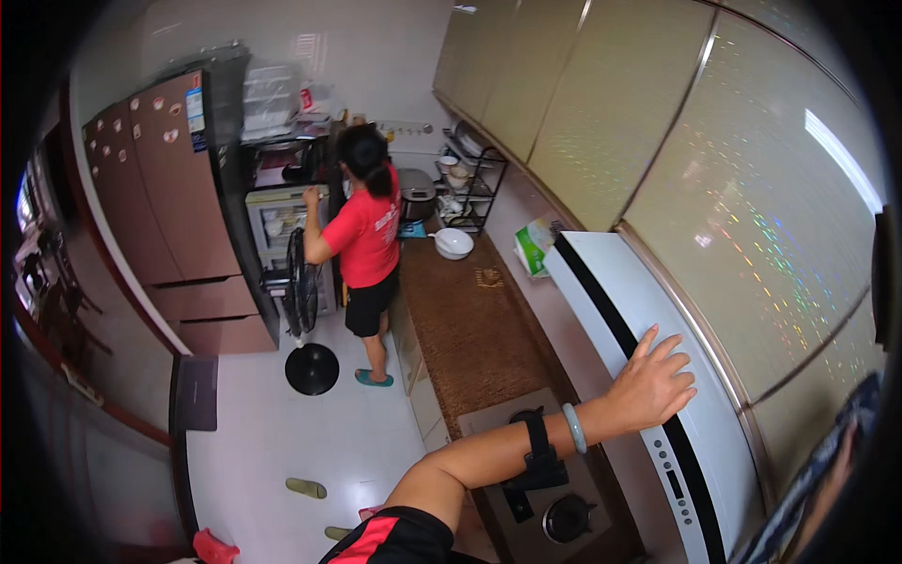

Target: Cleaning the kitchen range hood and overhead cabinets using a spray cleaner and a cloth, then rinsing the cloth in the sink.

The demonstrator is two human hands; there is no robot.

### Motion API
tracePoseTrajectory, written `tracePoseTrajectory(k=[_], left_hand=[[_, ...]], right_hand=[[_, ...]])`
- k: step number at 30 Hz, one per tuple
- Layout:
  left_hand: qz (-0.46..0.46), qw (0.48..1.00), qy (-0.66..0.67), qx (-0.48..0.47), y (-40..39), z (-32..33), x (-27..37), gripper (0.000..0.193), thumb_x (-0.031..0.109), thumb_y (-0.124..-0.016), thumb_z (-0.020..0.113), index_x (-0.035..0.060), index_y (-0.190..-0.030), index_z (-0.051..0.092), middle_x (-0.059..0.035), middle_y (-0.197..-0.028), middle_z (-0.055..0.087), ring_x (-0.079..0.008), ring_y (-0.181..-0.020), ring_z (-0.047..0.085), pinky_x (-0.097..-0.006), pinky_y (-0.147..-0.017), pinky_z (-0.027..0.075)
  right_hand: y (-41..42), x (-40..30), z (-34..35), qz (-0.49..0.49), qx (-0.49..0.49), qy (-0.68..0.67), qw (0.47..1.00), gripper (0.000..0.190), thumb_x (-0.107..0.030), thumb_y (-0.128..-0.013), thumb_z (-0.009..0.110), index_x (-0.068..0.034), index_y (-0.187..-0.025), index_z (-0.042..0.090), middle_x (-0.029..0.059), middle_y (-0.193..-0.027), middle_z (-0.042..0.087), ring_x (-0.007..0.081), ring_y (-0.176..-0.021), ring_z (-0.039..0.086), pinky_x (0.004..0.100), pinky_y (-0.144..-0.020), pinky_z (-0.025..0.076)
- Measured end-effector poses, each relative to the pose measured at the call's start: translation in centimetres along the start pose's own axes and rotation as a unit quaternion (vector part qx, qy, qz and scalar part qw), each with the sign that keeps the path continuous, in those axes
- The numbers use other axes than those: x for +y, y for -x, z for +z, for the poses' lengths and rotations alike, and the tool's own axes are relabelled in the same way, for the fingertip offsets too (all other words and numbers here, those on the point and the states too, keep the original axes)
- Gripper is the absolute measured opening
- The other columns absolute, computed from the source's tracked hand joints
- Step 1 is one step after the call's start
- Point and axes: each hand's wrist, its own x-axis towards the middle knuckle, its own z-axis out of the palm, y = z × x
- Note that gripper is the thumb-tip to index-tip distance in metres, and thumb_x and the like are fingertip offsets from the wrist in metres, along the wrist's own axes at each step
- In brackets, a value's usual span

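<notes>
My left hand point(652, 388) rests on the white range hood point(705, 395), its fingers spread over the black strip and upper surface. It holds nothing. A pale bangle point(574, 428) and a black strap point(539, 437) circle that forearm. At the right rim is a dark blue patterned cloth point(831, 437), with a strip of skin along it that seems to be part of my right hand point(824, 490); its fingers cannot be made out. Below my left arm lies the gas stove point(606, 486), a burner point(568, 518) showing.
A person in a red shirt point(370, 233) stands by the far counter, near a standing fan point(303, 289). A white bowl point(453, 243) sits on the brown countertop point(465, 324). Glossy cabinets point(655, 134) hang above the hood. A refrigerator point(173, 190) stands left; slippers point(306, 488) lie on the floor.
</notes>
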Motion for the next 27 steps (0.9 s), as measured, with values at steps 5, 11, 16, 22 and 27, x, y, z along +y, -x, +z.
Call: tracePoseTrajectory(k=[5,11,16,22,27], left_hand=[[0.007,1.0,0.022,0.014,1.4,-0.2,-2.3,0.017,0.02,-0.087,0.062,0.0047,-0.094,0.067,-0.0123,-0.104,0.06,-0.0316,-0.113,0.052,-0.0543,-0.112,0.026],[0.013,0.999,0.032,-0.001,1.2,-0.4,-2.2,0.019,0.015,-0.082,0.063,0.0022,-0.096,0.065,-0.0114,-0.103,0.06,-0.0288,-0.109,0.054,-0.0523,-0.109,0.031],[0.093,0.989,-0.113,-0.015,0.9,0.5,-2.4,0.02,0.019,-0.077,0.063,0.0051,-0.092,0.065,-0.0102,-0.103,0.064,-0.0275,-0.103,0.06,-0.0519,-0.101,0.038],[-0.006,0.995,-0.074,-0.073,0.7,-1.5,-3.2,0.021,0.01,-0.082,0.059,0.0095,-0.099,0.07,-0.0072,-0.109,0.068,-0.0275,-0.111,0.059,-0.0498,-0.105,0.033],[0.017,0.993,-0.081,-0.086,0.1,-0.3,-1.9,0.02,0.012,-0.083,0.056,0.0077,-0.097,0.07,-0.0089,-0.108,0.067,-0.0277,-0.11,0.059,-0.0481,-0.106,0.032]], right_hand=[[-2.7,-0.6,13.0,0.02,-0.445,0.139,0.884,0.046,-0.027,-0.087,0.064,0.0,-0.123,0.056,0.0125,-0.12,0.058,0.0225,-0.108,0.055,0.036,-0.099,0.04],[2.9,2.7,20.6,-0.235,-0.555,0.176,0.778,0.051,-0.014,-0.085,0.062,-0.001,-0.132,0.048,0.0294,-0.138,0.043,0.0433,-0.13,0.041,0.0428,-0.108,0.033],[3.5,1.9,16.4,-0.16,-0.552,0.254,0.778,0.052,-0.009,-0.086,0.058,-0.013,-0.136,0.047,0.0289,-0.14,0.042,0.044,-0.132,0.038,0.0441,-0.109,0.032],[5.3,5.0,4.7,-0.11,-0.485,0.303,0.813,0.053,-0.003,-0.078,0.055,-0.015,-0.13,0.054,0.0259,-0.134,0.049,0.043,-0.124,0.046,0.045,-0.105,0.037],[10.9,7.0,-14.0,0.046,-0.338,0.444,0.828,0.051,-0.002,-0.071,0.054,-0.013,-0.121,0.06,0.0238,-0.131,0.052,0.0404,-0.12,0.049,0.046,-0.103,0.038]])
